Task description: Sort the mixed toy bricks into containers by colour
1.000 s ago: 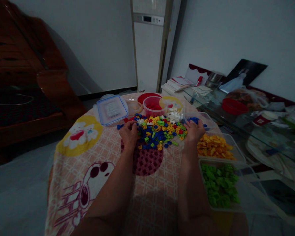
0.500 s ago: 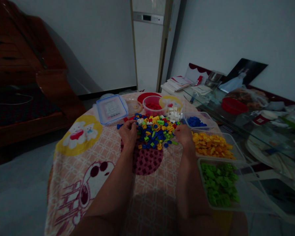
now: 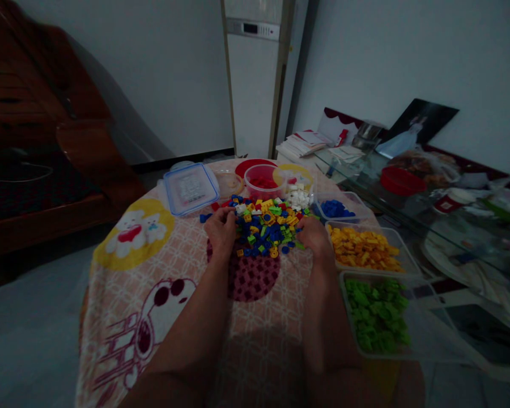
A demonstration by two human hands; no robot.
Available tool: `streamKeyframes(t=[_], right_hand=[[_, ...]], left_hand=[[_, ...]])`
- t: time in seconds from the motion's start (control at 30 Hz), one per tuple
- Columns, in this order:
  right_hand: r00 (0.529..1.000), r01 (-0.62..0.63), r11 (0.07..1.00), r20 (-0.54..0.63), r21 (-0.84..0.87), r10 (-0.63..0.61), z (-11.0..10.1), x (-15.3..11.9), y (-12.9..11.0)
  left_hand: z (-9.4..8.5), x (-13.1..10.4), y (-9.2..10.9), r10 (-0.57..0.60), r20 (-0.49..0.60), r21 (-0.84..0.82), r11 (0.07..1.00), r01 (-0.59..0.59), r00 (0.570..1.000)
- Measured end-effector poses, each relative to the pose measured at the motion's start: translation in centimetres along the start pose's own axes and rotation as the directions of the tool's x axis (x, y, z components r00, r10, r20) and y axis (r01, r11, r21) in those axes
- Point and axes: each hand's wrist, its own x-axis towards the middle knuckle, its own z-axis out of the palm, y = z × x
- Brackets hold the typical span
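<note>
A pile of mixed toy building bricks [image 3: 272, 229] in blue, yellow, green, red and white lies on the cloth between my hands. My left hand [image 3: 221, 229] rests at the pile's left edge, its fingers curled together; whatever they pinch is hidden. At the right edge is my right hand [image 3: 314, 233], fingers bent down against the bricks, their tips too dark to show what is in them. Close to it stand clear boxes of blue bricks [image 3: 336, 209], yellow bricks [image 3: 361, 248] and green bricks [image 3: 377, 314]. White bricks [image 3: 298, 196] are heaped behind the pile.
A round tub [image 3: 265, 177] with red bricks stands at the back. Left of it lies a blue-rimmed lid [image 3: 191, 188]. The patterned cloth [image 3: 263, 334] covers the round table. A cluttered glass table [image 3: 365, 175] is to the right, a wooden bench [image 3: 85, 153] to the left.
My right hand has moved slightly down and left, onto the pile's right edge. My left hand stays almost where it was. The whole view has shifted a little.
</note>
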Motion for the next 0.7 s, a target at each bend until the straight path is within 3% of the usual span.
streamKeyframes(t=[0.13, 0.27, 0.4, 0.53, 0.63, 0.7], right_hand=[[1.0, 0.011, 0.996, -0.023, 0.091, -0.009, 0.0, 0.3, 0.2], [0.992, 0.015, 0.948, -0.121, 0.319, 0.025, -0.1, 0.9, 0.2], [0.944, -0.013, 0.756, -0.242, 0.655, 0.226, -0.2, 1.5, 0.3], [0.857, 0.087, 0.528, -0.334, 0.845, 0.392, -0.3, 1.8, 0.5], [0.811, 0.161, 0.48, -0.392, 0.862, 0.433, -0.4, 1.9, 0.7], [0.842, 0.149, 0.507, -0.377, 0.849, 0.384, -0.3, 1.8, 0.5]], left_hand=[[-0.1, -0.1, 0.1, 0.009, 0.001, 0.0, 1.0, -0.009, 1.0], [0.0, 0.0, -0.4, 0.013, 0.004, -0.016, 1.0, -0.012, 1.0], [0.1, 0.1, -0.6, 0.028, 0.003, -0.013, 1.0, -0.028, 1.0], [-0.1, -0.1, -0.1, 0.03, -0.001, -0.014, 0.999, -0.03, 1.0], [-0.2, -0.2, 0.4, 0.015, 0.004, -0.019, 1.0, -0.015, 1.0], [-0.2, -0.2, 0.4, 0.014, 0.005, -0.019, 1.0, -0.014, 1.0]])
